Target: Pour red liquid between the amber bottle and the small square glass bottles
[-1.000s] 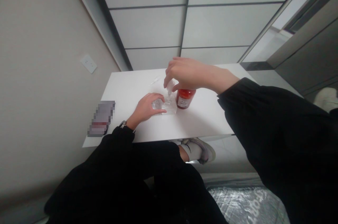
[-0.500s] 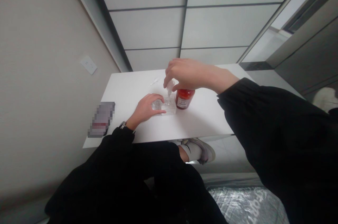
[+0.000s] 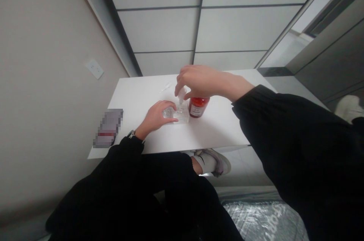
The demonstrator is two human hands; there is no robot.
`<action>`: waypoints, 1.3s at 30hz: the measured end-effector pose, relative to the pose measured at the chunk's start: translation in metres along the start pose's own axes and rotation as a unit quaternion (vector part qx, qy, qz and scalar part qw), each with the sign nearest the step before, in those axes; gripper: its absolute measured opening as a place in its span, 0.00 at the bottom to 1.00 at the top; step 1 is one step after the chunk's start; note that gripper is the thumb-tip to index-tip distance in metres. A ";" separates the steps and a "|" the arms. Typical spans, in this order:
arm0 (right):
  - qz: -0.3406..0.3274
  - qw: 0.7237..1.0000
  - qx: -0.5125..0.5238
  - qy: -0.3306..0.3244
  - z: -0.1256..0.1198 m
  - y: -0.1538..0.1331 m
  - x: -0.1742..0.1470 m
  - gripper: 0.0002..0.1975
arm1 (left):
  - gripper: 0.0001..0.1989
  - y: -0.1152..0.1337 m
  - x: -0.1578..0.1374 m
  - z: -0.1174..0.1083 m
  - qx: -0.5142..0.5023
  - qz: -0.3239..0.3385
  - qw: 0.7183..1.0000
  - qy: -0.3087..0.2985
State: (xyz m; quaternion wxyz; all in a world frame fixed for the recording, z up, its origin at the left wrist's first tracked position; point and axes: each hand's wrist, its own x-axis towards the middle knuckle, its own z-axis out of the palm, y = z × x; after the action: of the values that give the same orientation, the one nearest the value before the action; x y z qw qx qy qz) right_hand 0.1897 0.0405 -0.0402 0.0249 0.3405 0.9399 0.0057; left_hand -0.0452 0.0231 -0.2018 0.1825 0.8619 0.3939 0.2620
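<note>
On the white table, my left hand (image 3: 157, 116) curves its thumb and fingers around the left part of a clear plastic box (image 3: 182, 116). My right hand (image 3: 195, 81) pinches a small whitish, translucent piece (image 3: 182, 95) from above. That piece narrows downward like a dropper, and its tip is at the back of the box; whether it touches cannot be made out. Close by on the right stands a red bottle (image 3: 199, 107) with a pale label, its top hidden behind my right hand. Fine details inside the box are blurred.
A thin white stick-like item (image 3: 165, 87) lies toward the table's back. At the left edge rests a pixelated phone-shaped object (image 3: 108, 128). Panelled sliding doors (image 3: 162, 28) rise behind the white table (image 3: 224, 131), and a wall with a socket (image 3: 94, 69) is on the left.
My right hand and the whitish piece have dipped slightly, bringing its tip lower at the box. My left hand keeps its hold, and the red bottle stays in place.
</note>
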 end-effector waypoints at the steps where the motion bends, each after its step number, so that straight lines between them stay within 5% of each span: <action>1: 0.002 1.000 0.003 -0.001 0.000 0.000 0.000 0.18 | 0.20 -0.001 0.000 0.000 0.000 0.002 1.000 0.001; 39: 0.028 0.999 0.030 -0.003 0.000 0.006 -0.003 0.18 | 0.19 0.000 -0.001 0.000 -0.005 0.008 1.000 -0.003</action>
State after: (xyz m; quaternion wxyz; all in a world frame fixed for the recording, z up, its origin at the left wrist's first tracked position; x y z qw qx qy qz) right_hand 0.1957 0.0433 -0.0399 0.0177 0.3668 0.9298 -0.0231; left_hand -0.0455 0.0223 -0.2019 0.1863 0.8648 0.3852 0.2628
